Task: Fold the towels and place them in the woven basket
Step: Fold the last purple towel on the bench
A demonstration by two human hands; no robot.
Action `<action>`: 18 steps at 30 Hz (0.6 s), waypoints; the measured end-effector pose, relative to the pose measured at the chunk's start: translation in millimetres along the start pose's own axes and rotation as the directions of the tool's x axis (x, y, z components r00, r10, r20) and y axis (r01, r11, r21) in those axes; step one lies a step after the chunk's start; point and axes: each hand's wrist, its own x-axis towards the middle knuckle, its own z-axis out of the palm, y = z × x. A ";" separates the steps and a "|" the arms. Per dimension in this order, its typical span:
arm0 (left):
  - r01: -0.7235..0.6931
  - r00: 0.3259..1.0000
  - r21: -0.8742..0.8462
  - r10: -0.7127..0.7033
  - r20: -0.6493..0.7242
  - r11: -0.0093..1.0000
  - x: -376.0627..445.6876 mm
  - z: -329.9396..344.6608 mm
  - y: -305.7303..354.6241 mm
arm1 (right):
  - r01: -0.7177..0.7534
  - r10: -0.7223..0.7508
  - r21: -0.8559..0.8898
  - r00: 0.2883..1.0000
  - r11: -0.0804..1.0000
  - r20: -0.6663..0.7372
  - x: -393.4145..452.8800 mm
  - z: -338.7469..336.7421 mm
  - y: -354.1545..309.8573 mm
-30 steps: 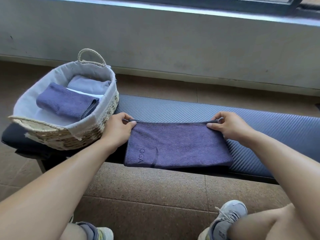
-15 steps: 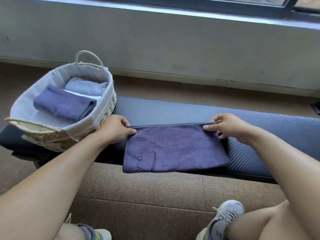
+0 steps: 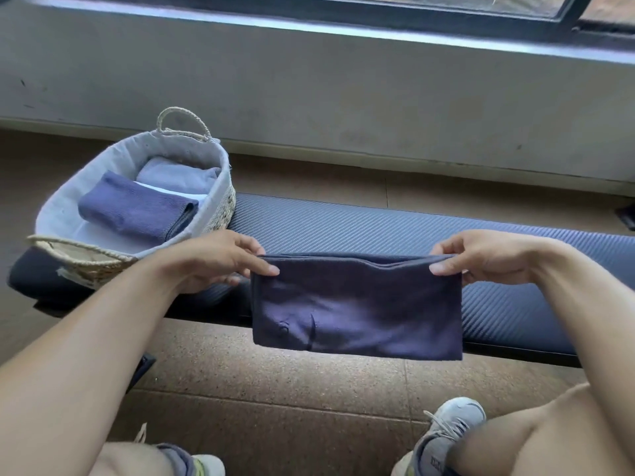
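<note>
A dark purple towel (image 3: 357, 310), folded into a wide rectangle, hangs in the air above the bench's front edge. My left hand (image 3: 220, 259) pinches its top left corner, thumb in front. My right hand (image 3: 481, 257) pinches its top right corner the same way. The woven basket (image 3: 220, 207) with a white lining stands on the left end of the bench. Inside it lie a folded purple towel (image 3: 137, 211) and a folded pale blue towel (image 3: 175, 175) behind it.
A long padded blue bench (image 3: 378, 228) runs left to right in front of a grey wall (image 3: 343, 91) under a window. Brown tiled floor lies below. My knees and grey shoes (image 3: 443, 438) sit at the bottom edge.
The towel lay flat on the bench with both hands at its far corners. Now both hands have lifted it by those corners, and it hangs free.
</note>
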 end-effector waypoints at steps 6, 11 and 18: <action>-0.342 0.891 -0.222 0.240 -0.385 0.913 7.0 6.8 13.8 | 0.321 -0.245 0.155 0.894 0.934 -0.376 -0.3 10.8 -17.2; -0.551 0.705 -0.069 0.420 -0.571 0.831 6.6 5.4 28.7 | 0.452 -0.368 -0.041 0.666 0.891 -0.649 2.1 17.4 -34.2; -0.415 0.870 -0.079 0.370 -0.325 0.906 -21.7 -8.4 41.9 | 0.372 -0.292 0.113 0.853 0.921 -0.432 -25.7 10.9 -42.7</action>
